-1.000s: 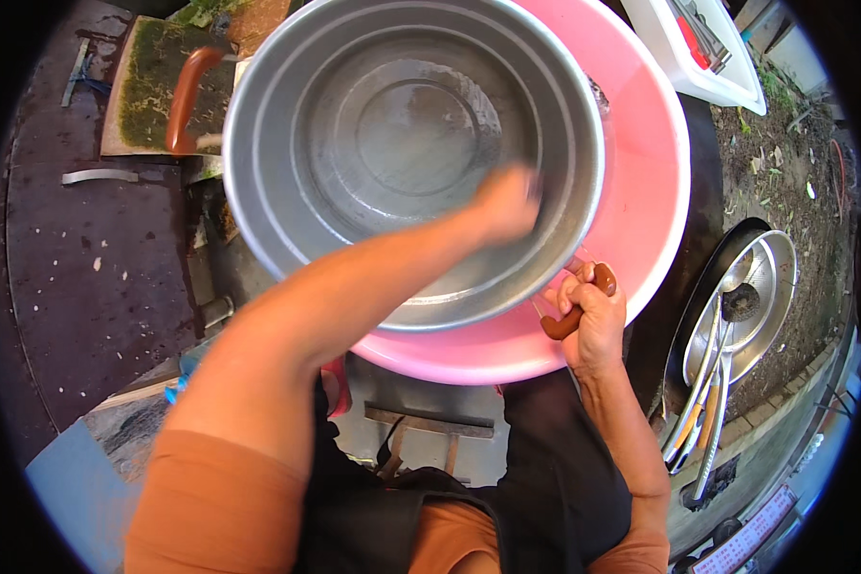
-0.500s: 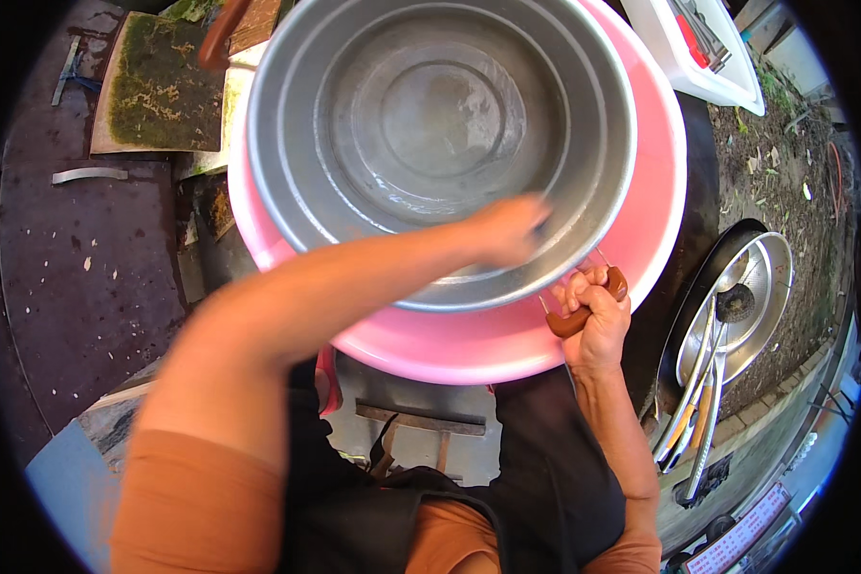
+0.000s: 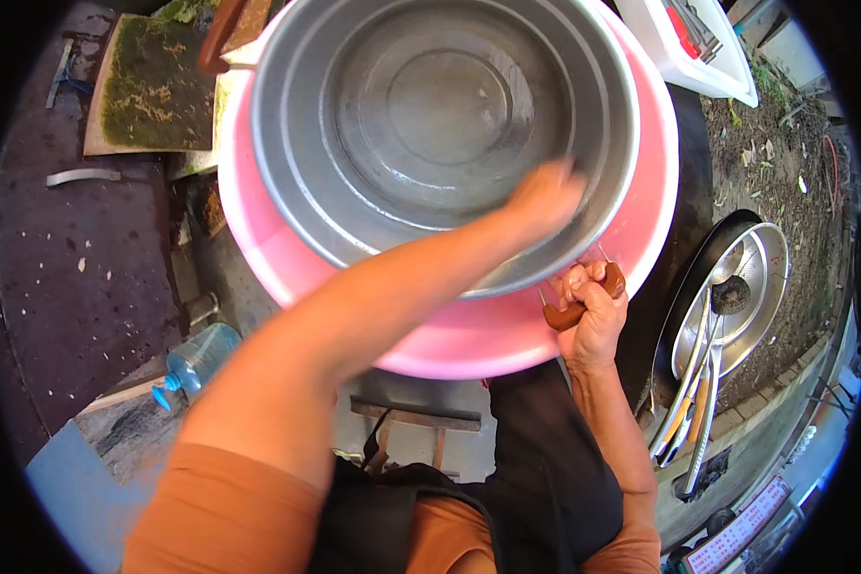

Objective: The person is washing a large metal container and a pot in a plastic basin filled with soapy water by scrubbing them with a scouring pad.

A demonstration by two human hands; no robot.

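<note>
A large grey metal pot (image 3: 421, 105) sits inside a pink plastic basin (image 3: 660, 182). My left hand (image 3: 543, 196) reaches across into the pot and presses against its inner wall on the near right side; it is blurred and what it holds cannot be seen. My right hand (image 3: 591, 311) is closed around the brown wooden handle (image 3: 584, 304) fixed to the pot's near rim.
A pan (image 3: 737, 297) with a metal strainer and several utensils lies at the right. A blue-capped plastic bottle (image 3: 193, 362) lies at the lower left. A mossy board (image 3: 158, 81) and a white tub (image 3: 689, 43) sit at the top. A wooden stool (image 3: 411, 421) stands below the basin.
The pot and basin have shifted right and nearer in view. My left hand has slid to the right along the pot's inner wall. My right hand stays on the handle.
</note>
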